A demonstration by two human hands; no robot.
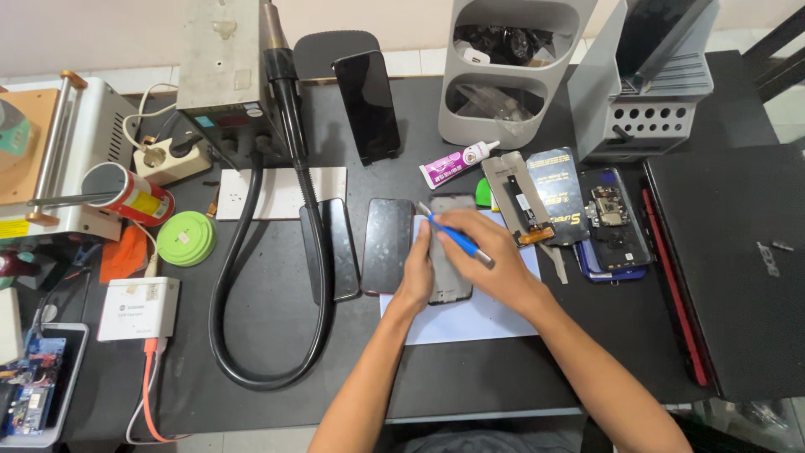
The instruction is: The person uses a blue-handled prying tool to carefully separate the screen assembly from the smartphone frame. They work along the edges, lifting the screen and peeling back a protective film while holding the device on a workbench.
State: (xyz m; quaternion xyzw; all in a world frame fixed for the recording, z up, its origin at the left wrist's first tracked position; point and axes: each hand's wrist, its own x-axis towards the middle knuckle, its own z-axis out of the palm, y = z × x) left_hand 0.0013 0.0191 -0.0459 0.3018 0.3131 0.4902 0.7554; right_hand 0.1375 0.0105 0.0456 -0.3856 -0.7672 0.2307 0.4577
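Black and crowded, the workbench point(277, 335) carries a white sheet of paper point(470, 323) near its middle, and on that sheet lies a phone frame point(449, 281), flat, its long side running near to far. The left hand point(417, 273) presses down along the frame's left edge, fingers flat and together on it. The right hand point(486, 260) lies across the frame from the right, its fingers closed around a blue-handled tool point(457, 238) whose metal tip points far-left, reaching the frame's far corner.

Just left of the paper lie two dark phones point(387, 245) side by side, with a black hose point(277, 277) looping around to their left. Right of the hands are a display part with its flex cable point(520, 201), a dark battery point(558, 193) and an opened phone point(612, 222) showing its boards. A small glue tube point(457, 163) lies farther back, below a grey two-tier bin point(503, 75). A closed black laptop point(738, 268) fills the right side; a green round lid point(186, 238) and a red can point(130, 193) sit at the left.
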